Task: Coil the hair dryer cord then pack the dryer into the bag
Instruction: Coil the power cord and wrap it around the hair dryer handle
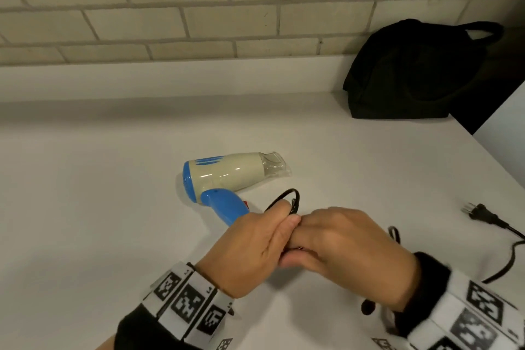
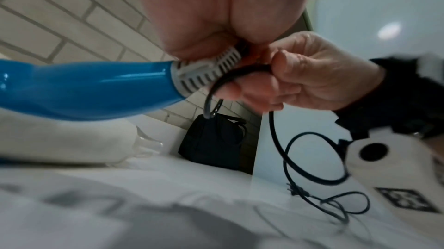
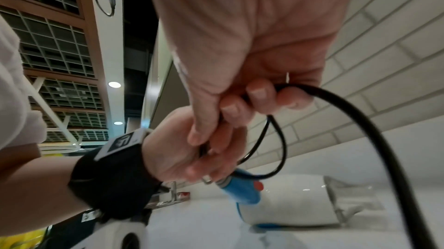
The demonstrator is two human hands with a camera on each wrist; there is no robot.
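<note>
The hair dryer (image 1: 230,173), cream with a blue back and blue handle, lies on the white counter (image 1: 99,207). My left hand (image 1: 255,247) grips the handle's end at the grey strain relief (image 2: 216,70), together with a small loop of the black cord (image 1: 292,199). My right hand (image 1: 346,247) touches the left and pinches the cord (image 3: 360,120) in curled fingers (image 3: 259,93). The rest of the cord trails right to the plug (image 1: 480,212), which lies on the counter. The black bag (image 1: 412,71) stands at the back right against the wall.
A pale brick wall (image 1: 199,8) runs along the back of the counter. The counter's right edge (image 1: 497,167) runs diagonally past the bag. Loose cord loops (image 2: 312,158) lie on the counter to my right.
</note>
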